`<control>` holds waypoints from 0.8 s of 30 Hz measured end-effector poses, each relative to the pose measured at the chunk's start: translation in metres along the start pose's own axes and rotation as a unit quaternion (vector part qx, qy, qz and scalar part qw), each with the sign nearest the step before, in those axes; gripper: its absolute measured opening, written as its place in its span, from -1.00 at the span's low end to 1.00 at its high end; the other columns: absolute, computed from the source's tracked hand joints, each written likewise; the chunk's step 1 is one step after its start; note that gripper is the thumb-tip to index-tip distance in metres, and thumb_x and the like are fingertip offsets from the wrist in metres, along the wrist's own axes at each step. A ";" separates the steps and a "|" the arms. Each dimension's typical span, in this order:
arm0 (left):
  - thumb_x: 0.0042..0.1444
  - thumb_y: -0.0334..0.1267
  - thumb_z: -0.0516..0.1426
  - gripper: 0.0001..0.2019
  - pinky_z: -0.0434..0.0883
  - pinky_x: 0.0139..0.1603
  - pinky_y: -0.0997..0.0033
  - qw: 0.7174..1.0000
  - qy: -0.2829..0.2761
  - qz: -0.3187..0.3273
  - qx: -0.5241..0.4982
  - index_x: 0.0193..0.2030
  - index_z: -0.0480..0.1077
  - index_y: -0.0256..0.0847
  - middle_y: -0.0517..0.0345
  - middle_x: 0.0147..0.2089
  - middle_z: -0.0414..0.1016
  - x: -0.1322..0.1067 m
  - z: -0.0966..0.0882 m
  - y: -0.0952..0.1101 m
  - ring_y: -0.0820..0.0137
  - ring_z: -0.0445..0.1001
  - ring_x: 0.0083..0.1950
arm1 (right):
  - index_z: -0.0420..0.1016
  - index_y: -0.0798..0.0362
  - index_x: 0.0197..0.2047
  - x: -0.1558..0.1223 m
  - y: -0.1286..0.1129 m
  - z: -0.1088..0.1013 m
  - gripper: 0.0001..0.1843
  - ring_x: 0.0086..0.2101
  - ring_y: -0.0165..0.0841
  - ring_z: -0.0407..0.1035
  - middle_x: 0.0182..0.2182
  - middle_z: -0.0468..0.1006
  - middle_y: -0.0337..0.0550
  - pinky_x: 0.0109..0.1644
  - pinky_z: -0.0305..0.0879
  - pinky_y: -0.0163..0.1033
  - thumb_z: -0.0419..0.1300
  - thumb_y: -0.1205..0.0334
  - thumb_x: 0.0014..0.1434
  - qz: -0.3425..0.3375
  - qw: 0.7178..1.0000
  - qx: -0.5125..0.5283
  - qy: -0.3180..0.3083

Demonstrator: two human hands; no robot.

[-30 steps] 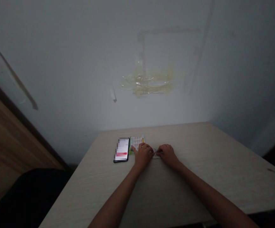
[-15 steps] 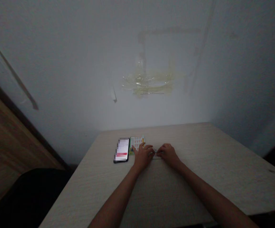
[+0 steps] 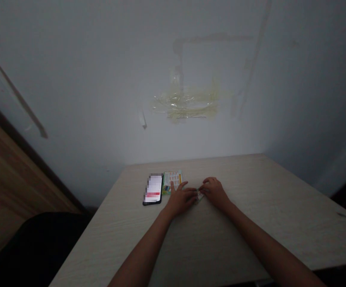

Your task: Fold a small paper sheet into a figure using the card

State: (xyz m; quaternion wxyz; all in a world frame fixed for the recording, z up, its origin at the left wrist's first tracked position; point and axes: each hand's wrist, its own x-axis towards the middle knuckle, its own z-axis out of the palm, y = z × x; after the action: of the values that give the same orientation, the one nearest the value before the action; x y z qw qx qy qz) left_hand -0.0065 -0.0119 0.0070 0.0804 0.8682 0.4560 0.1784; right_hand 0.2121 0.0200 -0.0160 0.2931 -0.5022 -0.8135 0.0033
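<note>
My left hand (image 3: 181,197) lies on the pale wooden table (image 3: 250,223) with its fingers stretched flat, pressing one end of a small pale piece (image 3: 199,196) that I cannot make out well. My right hand (image 3: 214,191) pinches the other end of that piece with curled fingers. Just left of my left hand lies a small colourful printed card (image 3: 171,180), partly under my fingertips. A black phone (image 3: 153,189) with a lit screen lies left of the card.
The table stands against a white wall with old yellowed tape marks (image 3: 187,104). A wooden panel (image 3: 2,175) is at the left and a dark seat or cushion (image 3: 32,247) sits at the lower left.
My left hand's fingers have spread from curled to flat on the table. My right hand has lifted its end of the small piece slightly.
</note>
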 end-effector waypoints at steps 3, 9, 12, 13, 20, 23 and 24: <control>0.30 -0.06 0.02 -0.72 -0.46 0.28 -0.51 1.000 0.010 0.007 0.017 0.09 0.43 0.25 0.30 0.21 0.45 -0.001 0.001 0.001 0.09 0.05 0.41 | 0.61 -0.03 -0.14 0.000 0.003 0.002 -0.81 -0.01 -0.19 0.29 -0.08 0.48 -0.04 0.09 0.22 -0.09 0.26 0.22 0.16 0.011 1.000 0.015 0.017; 0.32 -0.03 0.00 -0.72 -0.36 0.29 -0.53 0.997 0.061 0.004 0.046 0.10 0.41 0.25 0.30 0.18 0.47 0.000 0.008 0.005 0.10 0.14 0.35 | 0.53 0.01 0.02 -0.001 0.009 0.004 -0.69 -0.04 -0.22 0.31 -0.10 0.46 -0.02 0.09 0.26 -0.10 0.19 0.27 0.20 0.019 0.995 0.083 0.054; 0.30 -0.04 0.02 -0.72 -0.34 0.29 -0.54 0.996 0.073 -0.001 0.045 0.10 0.41 0.21 0.26 0.17 0.47 0.000 0.011 0.006 0.10 0.18 0.32 | 0.57 -0.01 -0.05 -0.001 0.014 0.006 -0.73 -0.07 -0.23 0.32 -0.14 0.47 -0.05 0.09 0.27 -0.10 0.19 0.31 0.19 0.018 0.991 0.114 0.063; 0.29 -0.04 0.04 -0.72 -0.33 0.29 -0.53 0.996 0.077 -0.004 0.046 0.10 0.41 0.19 0.26 0.16 0.48 -0.001 0.011 0.007 0.10 0.19 0.31 | 0.60 -0.02 -0.10 0.000 0.015 0.008 -0.77 -0.08 -0.23 0.33 -0.16 0.48 -0.06 0.09 0.27 -0.10 0.20 0.30 0.18 0.013 0.991 0.121 0.059; 0.20 -0.05 0.15 -0.72 -0.31 0.31 -0.51 0.994 0.089 -0.018 0.056 0.04 0.46 0.12 0.19 0.05 0.54 -0.002 0.010 0.011 0.10 0.23 0.24 | 0.67 -0.09 -0.26 -0.002 0.016 0.012 -0.87 -0.10 -0.23 0.36 -0.18 0.52 -0.08 0.06 0.28 -0.08 0.29 0.25 0.11 -0.036 0.990 0.134 0.038; 0.19 -0.06 0.16 -0.72 -0.28 0.29 -0.53 0.995 0.086 -0.029 0.048 0.04 0.47 0.13 0.19 0.04 0.54 -0.002 0.009 0.011 0.10 0.24 0.22 | 0.67 -0.13 -0.26 -0.003 0.015 0.011 -0.86 -0.09 -0.22 0.36 -0.17 0.53 -0.08 0.06 0.28 -0.07 0.30 0.24 0.10 -0.044 0.990 0.128 0.028; 0.19 -0.06 0.16 -0.73 -0.27 0.29 -0.53 0.995 0.085 -0.032 0.045 0.04 0.47 0.13 0.19 0.04 0.54 -0.002 0.009 0.011 0.10 0.24 0.22 | 0.67 -0.14 -0.25 -0.003 0.014 0.010 -0.86 -0.09 -0.22 0.36 -0.16 0.53 -0.08 0.06 0.28 -0.07 0.30 0.23 0.11 -0.044 0.991 0.125 0.025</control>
State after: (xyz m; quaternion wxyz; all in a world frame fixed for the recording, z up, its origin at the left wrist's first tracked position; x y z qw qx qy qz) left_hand 0.0043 -0.0194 0.0017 0.0083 0.8377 0.4961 0.2281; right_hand 0.2199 0.0275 -0.0302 0.3736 -0.4254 -0.8204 0.0799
